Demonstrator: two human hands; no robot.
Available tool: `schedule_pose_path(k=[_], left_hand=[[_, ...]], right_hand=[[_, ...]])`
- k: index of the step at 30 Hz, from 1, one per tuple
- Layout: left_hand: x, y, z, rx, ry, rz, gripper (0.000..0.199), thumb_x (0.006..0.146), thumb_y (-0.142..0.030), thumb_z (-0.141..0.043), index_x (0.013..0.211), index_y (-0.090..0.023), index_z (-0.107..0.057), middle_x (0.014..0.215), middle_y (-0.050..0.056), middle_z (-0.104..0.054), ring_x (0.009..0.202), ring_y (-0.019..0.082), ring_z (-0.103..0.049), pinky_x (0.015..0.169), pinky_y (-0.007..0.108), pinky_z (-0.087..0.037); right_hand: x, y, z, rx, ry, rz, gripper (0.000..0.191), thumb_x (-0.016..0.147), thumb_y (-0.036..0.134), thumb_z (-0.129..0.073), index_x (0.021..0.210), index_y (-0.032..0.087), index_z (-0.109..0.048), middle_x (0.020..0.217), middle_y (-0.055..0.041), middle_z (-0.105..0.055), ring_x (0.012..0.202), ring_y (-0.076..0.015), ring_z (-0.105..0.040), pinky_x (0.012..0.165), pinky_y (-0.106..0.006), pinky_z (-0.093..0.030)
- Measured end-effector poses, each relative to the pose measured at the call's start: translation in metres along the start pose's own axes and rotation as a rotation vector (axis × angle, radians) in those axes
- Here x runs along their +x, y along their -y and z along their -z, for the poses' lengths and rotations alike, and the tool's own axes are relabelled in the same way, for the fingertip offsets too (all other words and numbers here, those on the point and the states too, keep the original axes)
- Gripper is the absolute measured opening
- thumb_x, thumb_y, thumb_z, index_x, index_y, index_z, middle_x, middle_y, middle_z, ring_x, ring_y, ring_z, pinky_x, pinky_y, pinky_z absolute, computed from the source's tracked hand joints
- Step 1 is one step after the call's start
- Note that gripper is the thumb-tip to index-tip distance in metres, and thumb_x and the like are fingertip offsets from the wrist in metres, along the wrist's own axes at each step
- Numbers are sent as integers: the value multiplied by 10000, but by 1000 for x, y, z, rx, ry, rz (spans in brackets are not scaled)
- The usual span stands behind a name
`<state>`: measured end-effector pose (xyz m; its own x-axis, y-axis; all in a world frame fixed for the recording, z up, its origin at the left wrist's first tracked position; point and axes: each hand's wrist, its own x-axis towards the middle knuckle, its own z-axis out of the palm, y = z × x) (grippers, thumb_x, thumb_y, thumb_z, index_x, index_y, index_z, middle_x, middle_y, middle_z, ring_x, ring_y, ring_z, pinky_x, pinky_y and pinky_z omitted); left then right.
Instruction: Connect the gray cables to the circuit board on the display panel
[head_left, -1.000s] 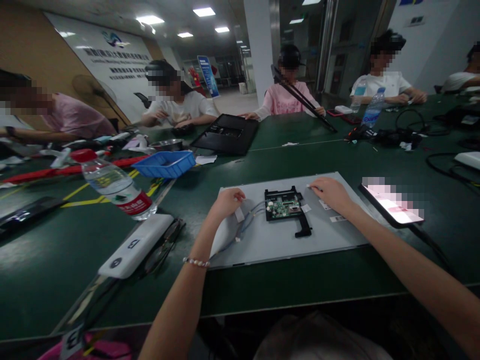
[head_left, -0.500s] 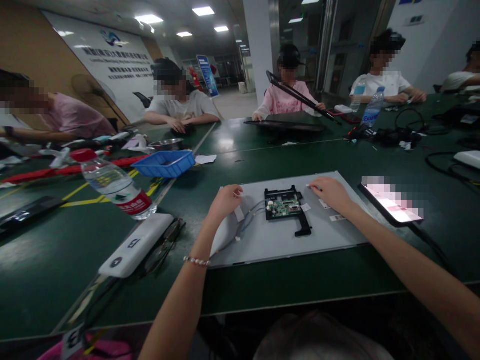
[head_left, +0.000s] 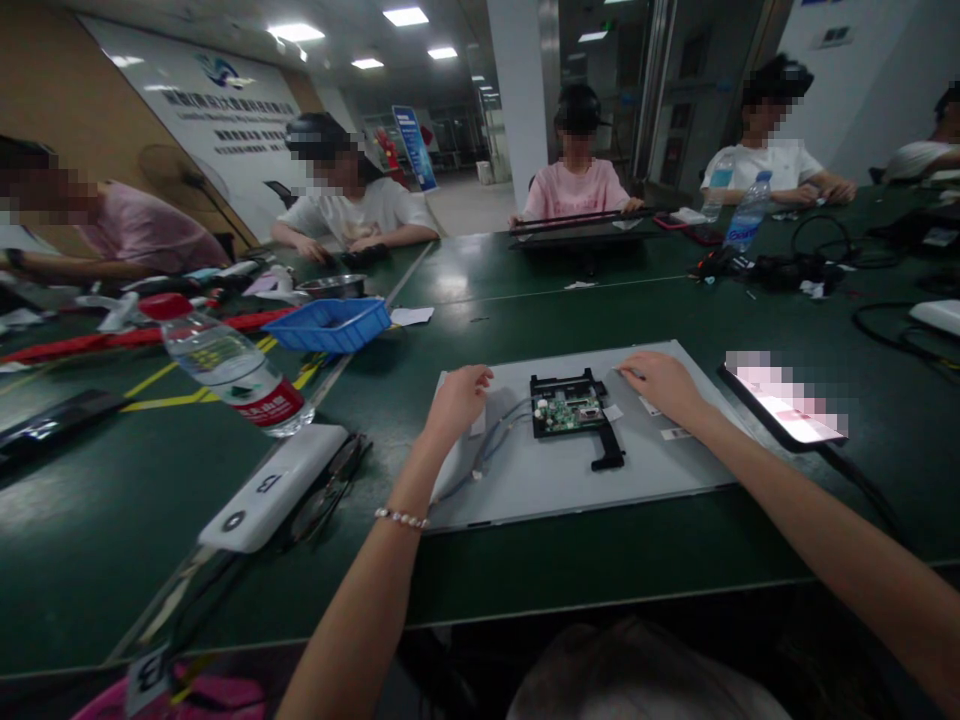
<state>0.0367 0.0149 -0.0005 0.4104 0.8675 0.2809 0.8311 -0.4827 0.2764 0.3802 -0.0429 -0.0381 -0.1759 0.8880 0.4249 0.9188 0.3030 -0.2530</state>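
A flat grey panel (head_left: 540,490) lies on the green table in front of me. On it sits a black bracket (head_left: 609,452) carrying a green circuit board (head_left: 568,413), with grey-blue cables (head_left: 491,440) trailing left. My left hand (head_left: 456,408) hovers over the panel's left side, fingers loosely bent and slightly apart, with nothing visible in them. Over the right side, my right hand (head_left: 660,385) has its fingertips pinched together; anything between them is too small to make out. White labels (head_left: 676,434) show on the panel below that hand.
Right of the panel lies a lit phone (head_left: 784,405) with a cable. To the left are a white power bank (head_left: 274,490), glasses (head_left: 330,490), a water bottle (head_left: 232,370) and a blue tray (head_left: 330,325). Several people sit around the table; one opposite handles a dark panel (head_left: 581,235).
My left hand has shifted slightly right and up. My right hand has barely moved. Across the table, a person has lowered a dark frame onto the dark panel.
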Motion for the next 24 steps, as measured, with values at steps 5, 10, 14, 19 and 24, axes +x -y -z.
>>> schedule_pose_path(k=[5,10,14,19,24], left_hand=[[-3,-26,0,57,-52,-131,302,838,-177,-478,1118,-171,-593,1134,89,-606,1078,236,-548,971,401,-414],[-10,-56,1,-73,67,-387,335,899,-327,-479,1191,-176,-544,1174,90,-563,1107,223,-516,978,378,-411],[-16,-67,-1,-120,172,-491,331,869,-351,-544,1150,-177,-566,1150,86,-578,1086,219,-525,967,366,-419],[-18,-68,-1,-151,246,-523,365,840,-378,-586,1148,-183,-566,1188,95,-580,1111,232,-533,975,393,-421],[-18,-68,-3,-172,257,-523,366,838,-365,-586,1156,-185,-560,1215,100,-575,1129,236,-535,966,401,-434]], right_hand=[[6,10,6,6,-40,33,237,900,215,-476,1004,175,-686,1031,-60,-692,960,-216,-609,838,-338,-454],[28,36,12,25,-1,106,234,903,217,-480,991,181,-693,1029,-59,-691,966,-211,-604,831,-324,-449],[52,64,6,19,62,167,222,896,205,-495,968,179,-702,1029,-57,-690,975,-204,-598,859,-307,-432],[66,92,-11,-39,157,200,230,899,220,-489,955,180,-708,1026,-77,-684,978,-209,-595,839,-289,-428],[64,96,-20,-68,253,171,248,899,222,-472,920,171,-714,972,-105,-684,958,-215,-610,821,-277,-428]])
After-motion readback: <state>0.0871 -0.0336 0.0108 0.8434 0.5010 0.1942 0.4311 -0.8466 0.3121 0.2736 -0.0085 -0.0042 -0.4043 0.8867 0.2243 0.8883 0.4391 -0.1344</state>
